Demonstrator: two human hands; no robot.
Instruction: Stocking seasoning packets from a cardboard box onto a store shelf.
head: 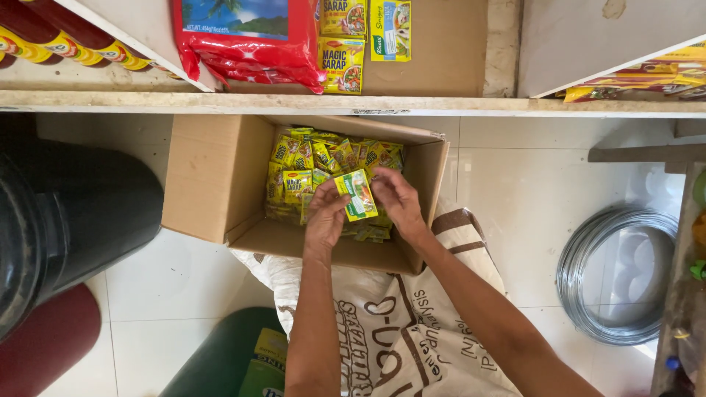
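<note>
Sachets (pixel 323 158) in box (pixel 213 176); box on sack (pixel 397 323); drum (pixel 66 213) left; wire coil (pixel 610 279) right; shelf (pixel 353 103) behind.

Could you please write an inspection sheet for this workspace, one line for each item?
Surface: white tiled floor; a printed sack lies under the open cardboard box.
Job's things: yellow-green sachets fill the box; one sachet is held above them.
Clutter: black bin, dark red round thing, green pack.
Grippers: left hand and right hand both pinch the held sachet.
Cables: coil of grey wire on the floor.
Surroundings: shelf with red bag, hanging sachets, bottles.
</note>
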